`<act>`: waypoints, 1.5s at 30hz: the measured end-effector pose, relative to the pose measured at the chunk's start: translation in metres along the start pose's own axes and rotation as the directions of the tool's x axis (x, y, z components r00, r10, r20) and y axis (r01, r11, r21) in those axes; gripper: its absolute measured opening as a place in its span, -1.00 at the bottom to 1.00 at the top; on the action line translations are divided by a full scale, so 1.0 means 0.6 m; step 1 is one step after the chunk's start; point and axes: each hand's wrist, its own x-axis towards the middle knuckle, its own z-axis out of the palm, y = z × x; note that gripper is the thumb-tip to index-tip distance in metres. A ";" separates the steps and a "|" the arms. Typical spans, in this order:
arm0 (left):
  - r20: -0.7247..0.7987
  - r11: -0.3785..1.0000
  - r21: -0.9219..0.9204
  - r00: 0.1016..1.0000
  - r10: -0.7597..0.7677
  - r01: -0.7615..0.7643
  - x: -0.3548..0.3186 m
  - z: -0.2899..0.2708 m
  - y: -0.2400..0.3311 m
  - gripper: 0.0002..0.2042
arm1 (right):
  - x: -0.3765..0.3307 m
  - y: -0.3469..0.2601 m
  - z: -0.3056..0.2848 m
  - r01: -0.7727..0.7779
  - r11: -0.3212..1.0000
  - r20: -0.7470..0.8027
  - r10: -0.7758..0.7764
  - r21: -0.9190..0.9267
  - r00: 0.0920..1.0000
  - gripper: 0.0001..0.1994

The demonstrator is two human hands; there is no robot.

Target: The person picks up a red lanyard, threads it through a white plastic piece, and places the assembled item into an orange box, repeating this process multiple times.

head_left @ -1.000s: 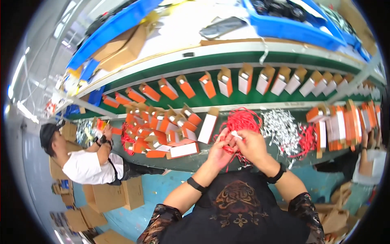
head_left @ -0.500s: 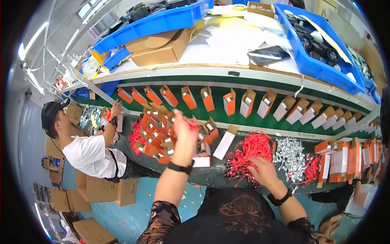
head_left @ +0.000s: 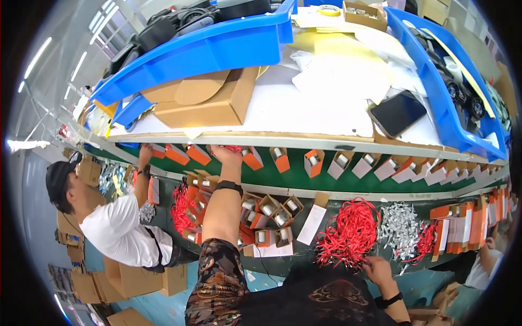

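Observation:
My left hand [head_left: 224, 154] reaches forward to the row of upright boxes under the shelf edge. Its fingers are closed round a red cord [head_left: 234, 148], right beside an open orange-and-white box [head_left: 252, 159]; the fingertips are partly hidden. At the near edge of a tangled pile of red cords [head_left: 350, 228], my right hand [head_left: 377, 270] has its fingers bent together on the dark cord ends. Between my arms stand open boxes [head_left: 266, 209] with white items inside. A white box [head_left: 312, 223] with a raised brown flap lies left of the pile.
Small silver packets [head_left: 398, 225] lie right of the cords, then stacked orange-and-white boxes [head_left: 462, 231]. Overhead, a shelf [head_left: 304, 138] carries blue bins [head_left: 190, 51], a cardboard box [head_left: 217, 103] and a phone [head_left: 398, 114]. A co-worker in a white shirt [head_left: 119, 228] reaches toward the row on the left.
My left hand has moved forward from above the open boxes to the box row, with the red cord in it. My right hand has drawn back to the pile's near edge. The view has shifted.

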 end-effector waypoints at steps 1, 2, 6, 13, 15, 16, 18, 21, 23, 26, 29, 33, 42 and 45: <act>0.546 0.964 -0.059 0.817 -0.187 0.260 0.075 -0.082 0.011 -0.53 | 0.008 -0.001 -0.001 0.015 1.000 0.010 -0.015 0.001 1.000 -0.69; 0.914 0.853 0.046 0.323 -0.246 0.520 0.088 -0.088 0.016 -0.48 | 0.012 0.000 0.001 -0.018 1.000 0.008 0.018 0.015 1.000 -0.69; 0.028 0.988 0.121 0.995 -0.099 0.095 0.064 -0.072 -0.078 -0.48 | 0.045 0.003 -0.021 -0.005 1.000 0.004 0.005 -0.025 1.000 -0.69; 0.008 0.943 0.316 0.994 -0.109 0.101 0.047 -0.073 -0.057 -0.44 | 0.074 0.004 -0.063 -0.035 0.999 -0.023 0.035 -0.009 0.999 -0.69; -0.018 0.949 0.314 0.999 -0.033 0.037 0.028 -0.049 -0.032 -0.45 | 0.064 0.017 -0.057 0.004 1.000 -0.058 -0.005 -0.026 0.998 -0.73; -0.011 0.964 0.264 1.000 0.017 -0.014 0.029 -0.046 -0.023 -0.47 | 0.059 0.020 -0.055 -0.011 1.000 -0.056 0.010 -0.019 0.998 -0.73; -0.017 0.955 0.250 0.985 0.169 -0.160 0.018 -0.036 -0.009 -0.53 | 0.050 0.023 -0.060 0.051 0.999 -0.080 -0.051 -0.006 0.996 -0.78; 0.079 0.967 0.251 0.997 0.025 -0.044 0.047 -0.070 0.078 -0.65 | 0.051 0.049 -0.040 0.031 0.998 -0.072 -0.027 0.062 0.997 -0.82; 0.181 0.913 0.263 0.913 -0.366 0.314 -0.018 -0.075 0.170 -0.73 | 0.050 0.077 -0.008 -0.002 0.999 -0.112 0.006 0.032 0.994 -0.82; -0.347 0.923 0.304 0.930 -0.122 0.235 -0.243 0.051 0.177 -0.75 | 0.082 0.106 0.060 0.036 0.999 -0.134 -0.032 0.029 0.991 -0.79; -0.185 0.904 0.161 0.912 -0.367 0.396 -0.390 0.026 0.214 -0.71 | 0.133 0.114 0.110 0.079 0.994 -0.132 -0.069 0.077 0.989 -0.80; 0.060 0.824 0.154 0.827 -0.559 0.546 -0.642 0.011 0.176 -0.83 | 0.196 0.076 0.128 -0.129 0.965 -0.175 0.172 0.229 0.969 -0.73; -0.134 0.732 0.340 0.800 -0.584 0.591 -0.787 -0.139 0.092 -0.85 | 0.176 0.022 0.020 0.270 0.962 -0.475 -0.219 0.040 0.852 -0.80; 0.160 0.684 0.713 0.913 -0.375 0.156 -0.768 -0.145 0.047 -0.85 | 0.152 -0.026 -0.068 0.483 0.790 -0.446 -0.302 0.378 0.843 -0.79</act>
